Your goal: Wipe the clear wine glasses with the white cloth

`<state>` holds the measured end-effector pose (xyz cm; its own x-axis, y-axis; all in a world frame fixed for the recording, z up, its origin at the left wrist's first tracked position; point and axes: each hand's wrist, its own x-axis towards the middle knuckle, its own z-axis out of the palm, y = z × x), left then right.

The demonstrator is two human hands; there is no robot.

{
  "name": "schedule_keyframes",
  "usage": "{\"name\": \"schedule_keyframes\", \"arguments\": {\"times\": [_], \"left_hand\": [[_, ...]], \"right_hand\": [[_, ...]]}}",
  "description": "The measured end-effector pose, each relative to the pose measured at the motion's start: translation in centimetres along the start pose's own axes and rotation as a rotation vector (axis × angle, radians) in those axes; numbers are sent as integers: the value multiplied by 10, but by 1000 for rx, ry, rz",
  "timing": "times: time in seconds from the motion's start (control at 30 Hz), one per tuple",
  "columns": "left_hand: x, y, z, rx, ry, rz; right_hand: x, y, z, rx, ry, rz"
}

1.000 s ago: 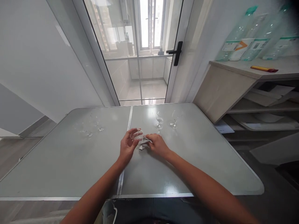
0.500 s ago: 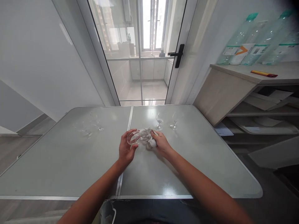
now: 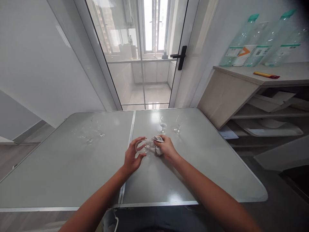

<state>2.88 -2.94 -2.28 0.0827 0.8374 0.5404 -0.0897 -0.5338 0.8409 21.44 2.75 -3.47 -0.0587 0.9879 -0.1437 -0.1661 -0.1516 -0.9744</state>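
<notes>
Over the middle of the table, my left hand (image 3: 131, 156) holds a clear stemmed glass (image 3: 142, 147) by its bowl, fingers curved around the rim end. The glass lies on its side in the air, its mouth toward me and the left. A whitish cloth (image 3: 158, 150) is bunched in my right hand (image 3: 169, 149), pinched against the stem end of the glass. The cloth and fingers hide the foot. Two more stemmed glasses stand upright just beyond my hands: one glass (image 3: 163, 125) and, to its right, another glass (image 3: 178, 128).
Several clear glasses (image 3: 89, 140) stand at the table's (image 3: 60, 174) left rear. A metal strip (image 3: 132, 124) divides the tabletop. To the right, a wooden shelf unit (image 3: 212, 100) holds plastic bottles (image 3: 257, 53) and a yellow-red stick-like item (image 3: 266, 75). A glass door (image 3: 156, 80) is behind the table.
My left fingers have loosened and shifted slightly on the bowl, and the glass has turned a little. The cloth has changed its folds around the stem end. The whole view has shifted slightly.
</notes>
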Motion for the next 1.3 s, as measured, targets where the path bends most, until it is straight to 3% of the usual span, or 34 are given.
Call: {"name": "schedule_keyframes", "arguments": {"times": [0.2,0.33,0.47,0.53,0.67,0.73,0.93,1.03,1.13,1.23,1.3], "left_hand": [[-1,-1,-1,16,-20,26],[-1,0,0,39,-47,26],[1,1,2,51,17,21],[1,0,1,44,40,4],[1,-4,-2,105,-32,4],[1,-6,-3,151,-44,26],[4,-5,-2,241,90,-19],[8,-2,-4,306,172,-3],[10,-3,-8,348,236,-18],[10,-6,-10,364,236,-32],[10,-8,-9,371,203,-46]], "right_hand": [[-4,-6,5,30,-111,33],[-2,-5,2,-24,-45,2],[-1,-5,-1,-80,20,-48],[-2,-6,1,-80,-8,-37],[-5,-5,5,-63,-111,30],[-6,-7,5,-192,-83,-38],[-27,-24,4,-961,2,-458],[-38,-34,7,-1199,-104,-510],[-45,-40,9,-1352,-316,-545],[-48,-40,11,-1473,-539,-570],[-50,-38,12,-1521,-602,-567]]}}
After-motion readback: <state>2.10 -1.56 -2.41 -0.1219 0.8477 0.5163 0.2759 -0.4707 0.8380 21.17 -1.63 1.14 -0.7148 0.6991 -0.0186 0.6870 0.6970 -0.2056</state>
